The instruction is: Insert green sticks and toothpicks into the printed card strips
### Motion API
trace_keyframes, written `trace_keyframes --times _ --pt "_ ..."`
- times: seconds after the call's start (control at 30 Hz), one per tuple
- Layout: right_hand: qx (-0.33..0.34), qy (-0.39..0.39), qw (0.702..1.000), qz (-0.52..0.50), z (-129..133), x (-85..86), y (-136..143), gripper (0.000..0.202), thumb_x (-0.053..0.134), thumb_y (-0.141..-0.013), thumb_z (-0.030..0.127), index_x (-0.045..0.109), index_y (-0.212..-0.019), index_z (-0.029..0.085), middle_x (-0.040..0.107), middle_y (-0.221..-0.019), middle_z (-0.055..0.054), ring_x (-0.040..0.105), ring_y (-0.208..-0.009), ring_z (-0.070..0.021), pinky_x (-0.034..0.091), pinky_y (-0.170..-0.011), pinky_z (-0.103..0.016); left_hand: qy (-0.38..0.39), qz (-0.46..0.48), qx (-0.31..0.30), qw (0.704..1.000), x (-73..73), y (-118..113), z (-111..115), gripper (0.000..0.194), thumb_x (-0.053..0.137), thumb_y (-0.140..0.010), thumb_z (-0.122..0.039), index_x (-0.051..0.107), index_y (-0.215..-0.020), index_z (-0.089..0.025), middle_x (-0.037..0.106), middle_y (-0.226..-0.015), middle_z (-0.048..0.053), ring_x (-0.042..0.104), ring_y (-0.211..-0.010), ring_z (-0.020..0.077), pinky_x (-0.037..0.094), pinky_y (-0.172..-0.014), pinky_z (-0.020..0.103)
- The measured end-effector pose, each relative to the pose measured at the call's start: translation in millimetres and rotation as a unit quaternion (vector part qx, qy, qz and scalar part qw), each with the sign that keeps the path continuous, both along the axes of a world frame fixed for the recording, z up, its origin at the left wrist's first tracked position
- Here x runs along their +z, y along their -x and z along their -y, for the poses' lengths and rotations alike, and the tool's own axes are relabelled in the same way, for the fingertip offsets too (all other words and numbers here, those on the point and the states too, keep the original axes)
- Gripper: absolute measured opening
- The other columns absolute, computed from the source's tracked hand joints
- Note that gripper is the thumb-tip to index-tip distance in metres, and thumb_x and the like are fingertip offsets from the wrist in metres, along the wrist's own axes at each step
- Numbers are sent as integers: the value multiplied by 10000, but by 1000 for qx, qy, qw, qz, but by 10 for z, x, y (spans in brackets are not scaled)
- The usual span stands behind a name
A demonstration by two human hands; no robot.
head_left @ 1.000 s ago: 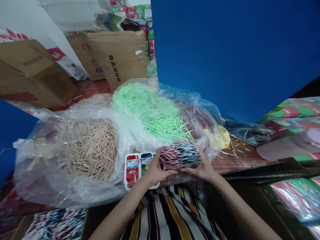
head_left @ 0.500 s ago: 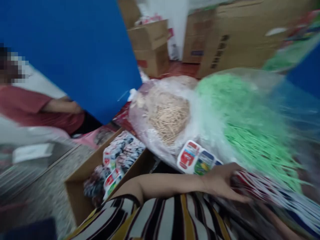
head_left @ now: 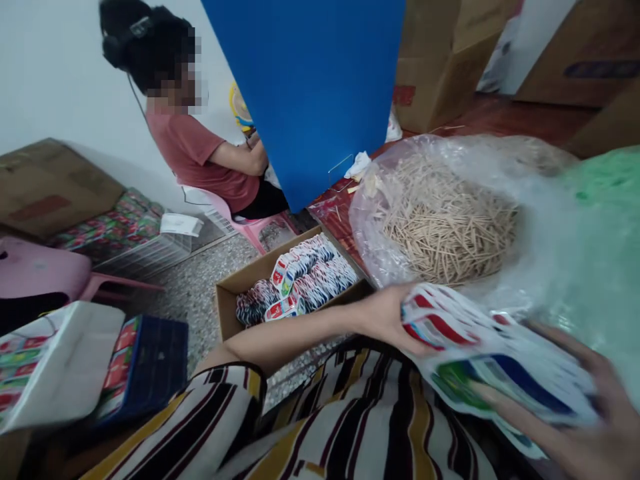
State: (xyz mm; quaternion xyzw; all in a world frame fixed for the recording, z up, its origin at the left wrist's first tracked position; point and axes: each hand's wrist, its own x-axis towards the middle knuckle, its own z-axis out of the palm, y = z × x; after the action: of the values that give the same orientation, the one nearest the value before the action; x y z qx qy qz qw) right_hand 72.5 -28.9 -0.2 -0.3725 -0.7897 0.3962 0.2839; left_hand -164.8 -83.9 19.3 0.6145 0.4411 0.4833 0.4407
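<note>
A thick stack of printed cards (head_left: 500, 373), white with red, blue and green, is held between both hands at the lower right. My left hand (head_left: 387, 317) grips its left end, with the thumb and fingers wrapped round the edge. Around the right end is my right hand (head_left: 595, 407), its thumb lying across the printed face. To the left of the stack, a cardboard box (head_left: 231, 313) holds rows of similar cards (head_left: 315, 273). Just beyond my left hand lies a clear plastic bag of thin wooden sticks (head_left: 450, 227).
Green sticks in plastic (head_left: 610, 220) lie at the right. A blue panel (head_left: 320, 93) stands ahead. A seated person (head_left: 210, 153) is beyond it at left. Pink chair (head_left: 45, 273), blue crate (head_left: 150, 360) and white container (head_left: 75, 367) are on the left; cartons (head_left: 440, 67) stand behind.
The view has swung left, bringing the crate, chair and seated person further in. The card stack is now turned more face-up, and my right hand shows clearly on it.
</note>
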Motion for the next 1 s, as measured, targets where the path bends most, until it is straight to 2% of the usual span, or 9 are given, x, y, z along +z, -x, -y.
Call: trace_keyframes --times 0.03,0.13,0.27,0.37,0.43,0.53,0.77,0.87,1.0 --pt "-34 17 999 22 -22 43 210 720 718 -643 504 453 -1298 367 619 -1183 -63 642 -948 -293 552 -770 -408 18 -5 5 1000 15 208 79 573 764 -581 -271 578 -1101 -122 667 -1057 96 631 -961 228 484 -912 376" --pt "71 55 994 60 -42 43 958 714 755 -571 540 524 -1183 252 667 -1044 -67 650 -886 -275 544 -724 -385 82 -75 59 992 41 843 342 565 784 -544 -236 595 -1065 -126 678 -1036 83 633 -930 224 492 -887 373" --pt "239 128 962 24 4 -248 1878 722 744 -623 483 480 -1219 173 679 -971 -68 646 -850 -218 509 -758 -329 164 -185 106 963 -35 1576 689 527 782 -526 -216 621 -1017 -114 689 -959 59 630 -855 211 508 -811 348" --pt "325 163 931 18 89 -511 2380 849 761 -606 464 424 -1321 153 667 -1044 -84 634 -910 -216 487 -803 -321 205 -215 111 948 -153 1921 895 567 774 -501 -186 621 -1041 -107 692 -923 50 621 -800 190 511 -765 325" --pt "385 163 907 48 169 -645 2638 701 748 -612 490 559 -1198 156 682 -1000 -70 632 -901 -226 480 -790 -316 229 -219 101 943 -230 2052 994 562 754 -503 -162 626 -1047 -103 694 -898 43 614 -773 178 509 -741 306" --pt "403 144 898 100 300 -796 2924 555 743 -603 516 663 -1015 154 701 -897 -69 637 -859 -244 471 -744 -310 274 -202 83 937 -350 2151 1092 527 732 -505 -140 641 -1023 -103 695 -854 26 608 -743 170 507 -700 273" --pt "425 159 885 107 595 -1198 3206 408 670 -716 433 679 -1003 143 718 -899 -56 654 -850 -214 469 -727 -264 337 -160 124 919 -790 2318 1373 498 770 -464 -135 671 -952 -114 687 -772 -1 603 -710 176 504 -641 247" --pt "434 172 876 117 676 -1319 3327 383 646 -739 426 687 -991 141 723 -898 -49 663 -841 -207 471 -701 -247 354 -103 181 912 -947 2417 1571 532 805 -477 -178 658 -985 -116 686 -804 10 609 -757 191 515 -688 270" --pt "441 167 870 143 732 -1368 3609 379 620 -765 429 687 -1007 145 724 -904 -47 667 -847 -207 466 -685 -236 325 25 358 875 -1165 2510 1843 713 855 -416 -151 605 -1084 -139 668 -994 74 611 -900 248 527 -762 334"
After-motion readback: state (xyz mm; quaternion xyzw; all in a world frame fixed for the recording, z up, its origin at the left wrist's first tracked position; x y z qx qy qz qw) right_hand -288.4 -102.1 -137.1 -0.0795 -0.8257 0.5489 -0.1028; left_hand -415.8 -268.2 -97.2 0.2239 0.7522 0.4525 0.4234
